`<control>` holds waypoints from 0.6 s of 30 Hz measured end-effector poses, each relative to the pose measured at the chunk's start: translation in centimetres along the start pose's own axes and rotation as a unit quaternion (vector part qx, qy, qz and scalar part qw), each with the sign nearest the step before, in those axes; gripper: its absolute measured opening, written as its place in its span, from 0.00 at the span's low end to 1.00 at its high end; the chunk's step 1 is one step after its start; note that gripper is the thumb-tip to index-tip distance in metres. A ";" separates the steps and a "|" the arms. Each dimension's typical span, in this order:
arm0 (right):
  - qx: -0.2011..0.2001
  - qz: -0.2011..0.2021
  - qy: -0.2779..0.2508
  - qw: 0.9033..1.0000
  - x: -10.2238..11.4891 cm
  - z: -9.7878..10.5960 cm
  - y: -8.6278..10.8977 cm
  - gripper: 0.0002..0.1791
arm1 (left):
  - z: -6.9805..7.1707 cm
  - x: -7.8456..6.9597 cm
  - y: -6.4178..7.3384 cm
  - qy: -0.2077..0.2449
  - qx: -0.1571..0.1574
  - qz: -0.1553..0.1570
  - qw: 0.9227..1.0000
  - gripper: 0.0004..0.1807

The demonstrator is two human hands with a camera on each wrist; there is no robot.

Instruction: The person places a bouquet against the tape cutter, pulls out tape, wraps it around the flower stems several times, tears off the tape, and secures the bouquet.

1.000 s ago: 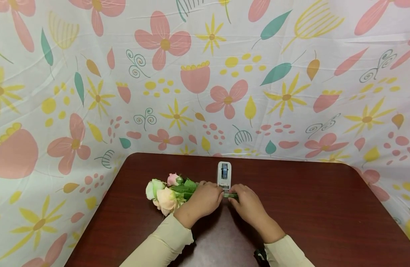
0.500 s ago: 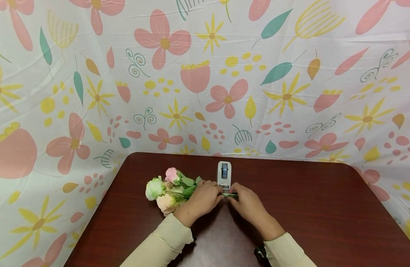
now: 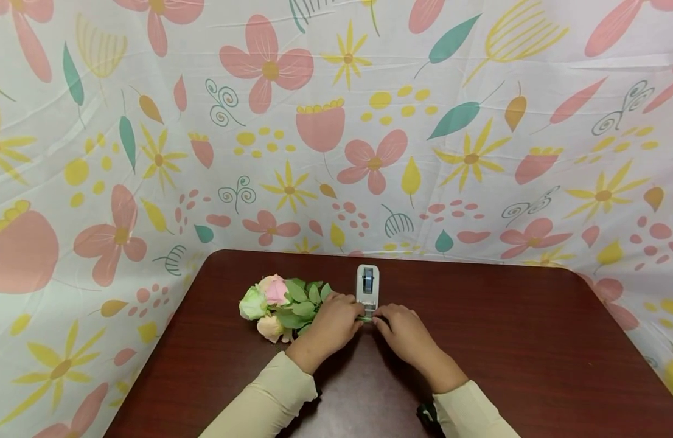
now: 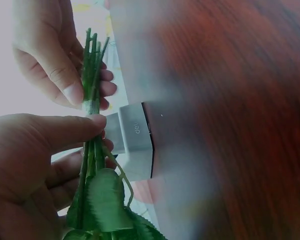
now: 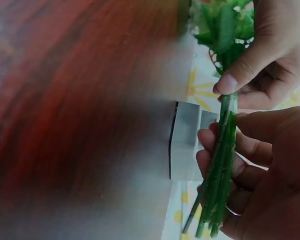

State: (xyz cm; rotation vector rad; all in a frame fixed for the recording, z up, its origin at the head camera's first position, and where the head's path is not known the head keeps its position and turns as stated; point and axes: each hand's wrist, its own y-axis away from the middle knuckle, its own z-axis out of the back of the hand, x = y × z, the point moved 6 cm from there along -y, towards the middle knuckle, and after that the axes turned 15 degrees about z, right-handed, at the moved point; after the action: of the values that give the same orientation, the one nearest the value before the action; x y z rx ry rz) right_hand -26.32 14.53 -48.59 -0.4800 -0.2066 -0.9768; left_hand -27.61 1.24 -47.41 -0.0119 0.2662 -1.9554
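A bouquet of artificial roses, with pink [image 3: 277,291], pale green [image 3: 253,303] and peach [image 3: 270,328] blooms, points left in the head view. My left hand [image 3: 336,321] pinches its green stems [image 4: 94,157] below the leaves [image 3: 300,304]. On the bare stem ends, my right hand [image 3: 406,333] pinches with its thumb, while its other fingers lie behind them. Between the two thumbs, a clear band of tape [image 5: 230,103] wraps the stems. Just beyond the hands stands a white tape dispenser [image 3: 367,285] with a blue roll.
The dark red-brown table [image 3: 512,340] has rounded far corners. A flower-printed cloth [image 3: 336,121] hangs behind it and along the left side. The dispenser's front end [image 4: 135,140] is close behind the stems in the left wrist view.
The bouquet has rolled about its stems: the pink rose has shifted left and toward the front, and more leaves face up. Both hands remain in nearly the same place.
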 end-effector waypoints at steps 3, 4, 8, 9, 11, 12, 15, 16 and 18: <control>-0.002 -0.001 -0.019 1.000 0.0 0.2 -0.2 0.05 | 0.2 0.0 0.0 -0.004 -0.015 -0.007 1.000 0.06; -0.002 0.000 -0.024 1.000 -0.1 0.3 -0.2 0.04 | 0.3 0.0 0.0 -0.005 -0.019 -0.008 1.000 0.06; -0.005 0.002 -0.035 0.999 -0.1 0.4 -0.3 0.03 | 0.3 -0.1 -0.1 -0.005 -0.021 -0.008 1.000 0.07; -0.006 0.003 -0.033 0.999 -0.1 0.4 -0.4 0.03 | 0.3 -0.1 -0.2 -0.003 -0.018 -0.006 1.000 0.06; -0.009 0.005 -0.029 1.000 -0.1 0.4 -0.4 0.04 | 0.3 -0.1 -0.4 0.004 -0.007 -0.002 1.000 0.06; -0.011 0.004 -0.027 1.000 -0.2 0.4 -0.4 0.05 | 0.3 -0.1 -0.4 0.006 -0.002 0.001 1.000 0.05; -0.019 0.002 -0.021 1.000 -0.3 0.3 -0.4 0.06 | 0.3 -0.1 -0.7 0.012 0.016 0.013 1.000 0.06; -0.022 0.002 -0.020 1.000 -0.3 0.3 -0.4 0.07 | 0.2 -0.1 -0.8 0.011 0.021 0.016 1.000 0.07; -0.028 0.004 -0.019 0.999 -0.3 0.2 -0.4 0.08 | 0.0 -0.1 -0.9 0.007 0.032 0.024 0.999 0.08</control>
State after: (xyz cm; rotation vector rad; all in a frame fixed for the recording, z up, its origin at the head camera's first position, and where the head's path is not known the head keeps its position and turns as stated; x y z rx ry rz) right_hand -26.86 14.69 -48.40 -0.5518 -0.2115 -0.9677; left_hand -28.42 1.65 -47.22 0.0498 0.2106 -1.9156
